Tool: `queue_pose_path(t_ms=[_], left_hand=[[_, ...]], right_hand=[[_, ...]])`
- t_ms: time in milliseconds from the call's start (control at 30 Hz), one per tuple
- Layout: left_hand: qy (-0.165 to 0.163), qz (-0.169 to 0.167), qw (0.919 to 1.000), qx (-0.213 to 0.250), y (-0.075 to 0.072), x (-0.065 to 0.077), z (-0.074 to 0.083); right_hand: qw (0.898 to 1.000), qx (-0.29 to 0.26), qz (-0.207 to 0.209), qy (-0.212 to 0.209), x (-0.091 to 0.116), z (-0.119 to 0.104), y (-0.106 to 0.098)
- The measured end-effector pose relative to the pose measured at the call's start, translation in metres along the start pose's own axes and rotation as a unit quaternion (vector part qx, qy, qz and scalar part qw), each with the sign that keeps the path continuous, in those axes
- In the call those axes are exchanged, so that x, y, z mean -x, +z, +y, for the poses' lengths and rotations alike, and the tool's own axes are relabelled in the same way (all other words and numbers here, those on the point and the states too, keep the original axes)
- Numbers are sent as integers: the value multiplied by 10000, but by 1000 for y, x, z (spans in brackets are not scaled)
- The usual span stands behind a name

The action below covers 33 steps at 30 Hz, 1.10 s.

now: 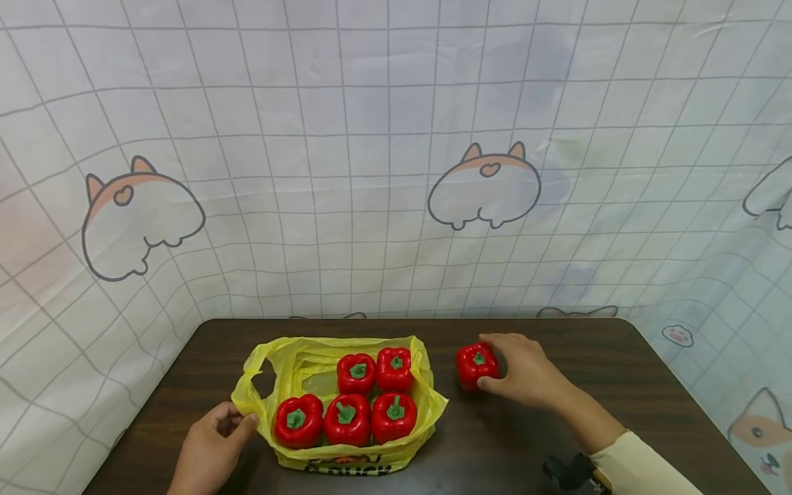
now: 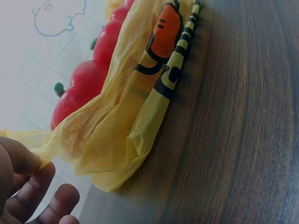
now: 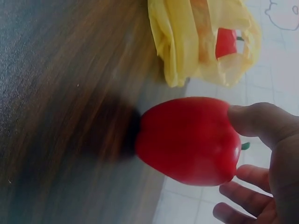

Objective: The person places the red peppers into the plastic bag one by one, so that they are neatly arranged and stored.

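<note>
A yellow plastic bag lies with its mouth spread wide, several red bell peppers with green stems sitting inside in two rows. At the bag's left side my left hand pinches the handle edge between thumb and forefinger; the left wrist view shows the thin plastic drawn toward the fingertips. To the right of the bag, my right hand holds a single red bell pepper, thumb on one side and fingers on the other. Its stem end faces the palm in the right wrist view, with a dark shadow at its base.
Everything stands on a dark wood-grain table. Behind it and at the sides hangs a white grid-patterned cloth with cartoon animals. A dark band and a pale sleeve show on the right arm.
</note>
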<state>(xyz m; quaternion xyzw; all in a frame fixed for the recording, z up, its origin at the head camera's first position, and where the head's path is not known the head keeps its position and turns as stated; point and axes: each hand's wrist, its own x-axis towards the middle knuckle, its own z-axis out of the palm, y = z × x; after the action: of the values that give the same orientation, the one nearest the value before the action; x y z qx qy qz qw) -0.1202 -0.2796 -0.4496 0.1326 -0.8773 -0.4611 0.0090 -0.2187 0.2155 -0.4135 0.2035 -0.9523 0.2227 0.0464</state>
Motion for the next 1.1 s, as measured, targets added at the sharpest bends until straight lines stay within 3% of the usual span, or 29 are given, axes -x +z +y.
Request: queue_pose_path(t_ms=[367,733,1100], left_hand=[[0,42,10000,50,1,1,0],[-8,39,10000,54,1,0,-1],[-8,48,10000,53,1,0,-2]], right_hand=[[9997,-48,-213,146,-3,9,4],[9994,-87,-173,298,-4,10,5],[9985,-85,366,406,-13,-3,-2]])
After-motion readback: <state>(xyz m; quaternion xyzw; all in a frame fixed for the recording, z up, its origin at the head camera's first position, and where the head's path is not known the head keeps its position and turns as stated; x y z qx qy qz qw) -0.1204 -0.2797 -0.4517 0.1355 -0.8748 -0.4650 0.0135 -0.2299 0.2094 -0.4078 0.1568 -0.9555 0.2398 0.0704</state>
